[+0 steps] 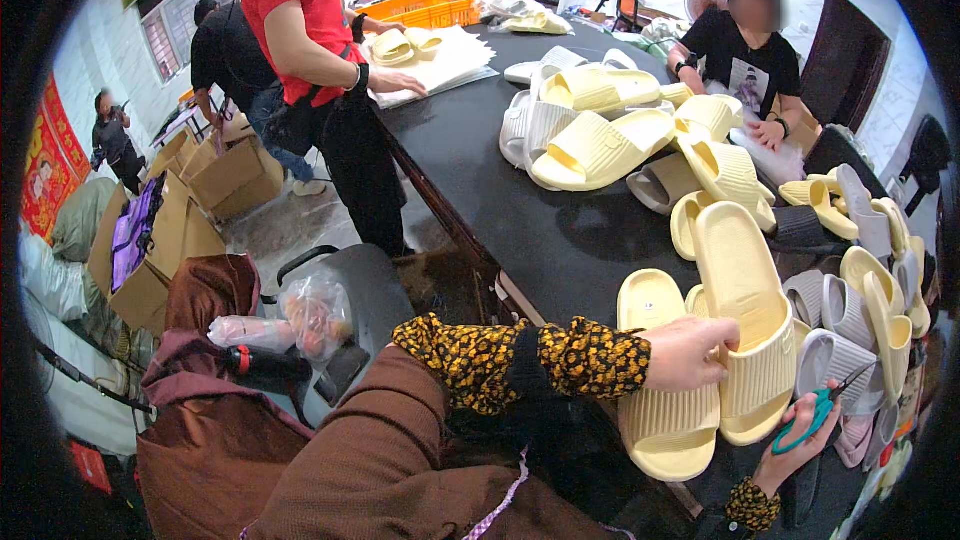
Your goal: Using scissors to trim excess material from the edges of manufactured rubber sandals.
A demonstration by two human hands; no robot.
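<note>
My left hand [688,352] reaches in from the left in a black and yellow patterned sleeve. Its fingers are closed at the upper edge of the ribbed strap of a pale yellow slide slipper [742,275], which is held tilted up. Beside and partly under that hand lies another yellow slide slipper [670,430], sole down. At the lower right my right hand [803,440] grips a pair of small scissors [822,406] with teal handles. The dark blades point up and right, towards a grey slipper [835,365].
A pile of yellow and grey slippers [605,145] covers the black table [450,155]. Across it sits a person in black [745,60]. A person in red [300,20] stands at the far left by white sheets [455,60]. An orange crate [420,10] and cardboard boxes [235,175] stand beyond.
</note>
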